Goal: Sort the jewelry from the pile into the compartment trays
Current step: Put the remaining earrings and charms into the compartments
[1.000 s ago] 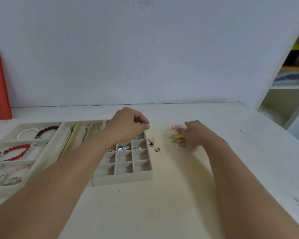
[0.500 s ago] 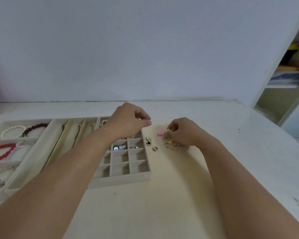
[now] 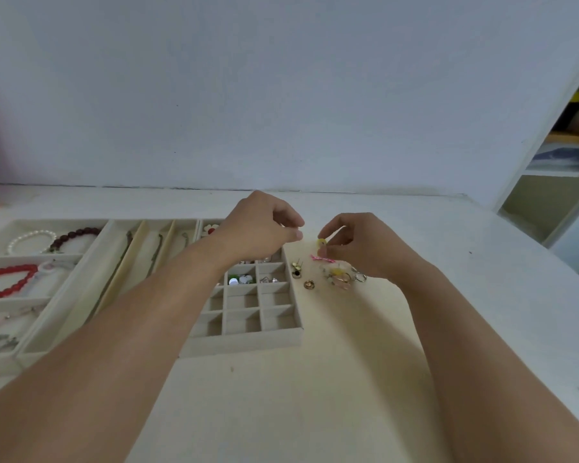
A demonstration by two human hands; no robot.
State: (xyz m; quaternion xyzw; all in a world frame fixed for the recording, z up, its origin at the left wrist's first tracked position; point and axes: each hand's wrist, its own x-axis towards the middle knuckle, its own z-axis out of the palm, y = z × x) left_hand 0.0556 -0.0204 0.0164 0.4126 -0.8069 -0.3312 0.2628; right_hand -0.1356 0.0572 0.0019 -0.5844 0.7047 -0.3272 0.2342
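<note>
**Right hand lifts a yellow piece above the jewelry pile**

Head view: The grid tray (image 3: 248,342) of small square compartments sits on the pale worktop (image 3: 315,396) and serves as the landmark here. Just off its right edge lies the jewelry pile (image 3: 343,277): rings, a yellow bit and a pink bow-shaped piece (image 3: 323,259), with two small gold earrings (image 3: 301,275) between the pile and the tray wall. The right hand (image 3: 358,245) hovers above the pile, its fingers (image 3: 325,250) pinching a small yellow piece (image 3: 321,242) clear of the worktop. The left hand (image 3: 258,228) hangs over the tray's far right corner, thumb and fingers curled together; whether they grip anything cannot be told. Several far and middle compartments of the tray hold small pieces, among them green and silvery ones (image 3: 241,279). Left of the grid tray stands a tray of long slots (image 3: 81,295) with chains, and further left a tray (image 3: 30,259) with a white pearl bracelet (image 3: 30,238), a dark red bracelet (image 3: 74,236) and a bright red bracelet (image 3: 9,279).
</note>
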